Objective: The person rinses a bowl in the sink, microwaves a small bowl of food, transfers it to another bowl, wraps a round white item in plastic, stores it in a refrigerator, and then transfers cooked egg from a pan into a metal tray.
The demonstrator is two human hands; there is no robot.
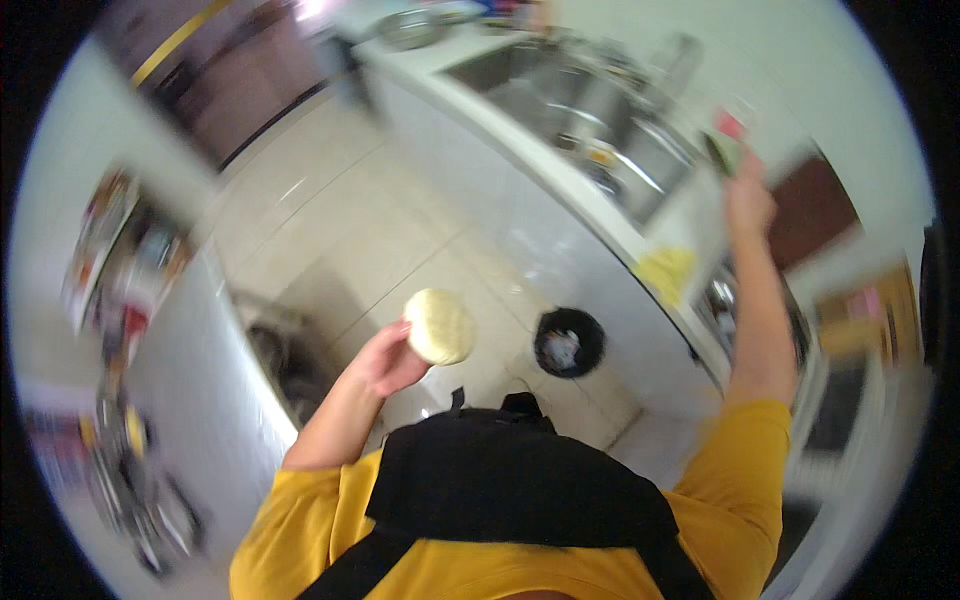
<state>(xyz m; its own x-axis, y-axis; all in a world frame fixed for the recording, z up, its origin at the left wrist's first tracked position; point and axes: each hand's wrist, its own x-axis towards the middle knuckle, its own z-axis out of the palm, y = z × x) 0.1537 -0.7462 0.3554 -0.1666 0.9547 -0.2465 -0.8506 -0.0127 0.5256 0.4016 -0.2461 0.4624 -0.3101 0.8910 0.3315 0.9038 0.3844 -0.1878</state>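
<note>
My left hand (388, 360) holds a round, pale yellow object (439, 327), perhaps food, out over the tiled floor. Its fingers grip the near left side. Far to the upper right, my right hand (750, 199) is stretched over the white counter (694, 217) beside the sink. A blurred green thing (724, 152) and a pink thing (729, 124) are at its fingertips. Motion blur hides whether the fingers close on either. Beneath the right forearm, a yellow cloth (666, 271) lies at the counter edge.
A steel sink (555, 94) is set into the counter, with small items inside. Below stands a black bin (570, 343) holding some waste. Near the wall is a dark red-brown board (814, 210); a cardboard box (870, 311) is at right. A white table (202, 390) stands at left.
</note>
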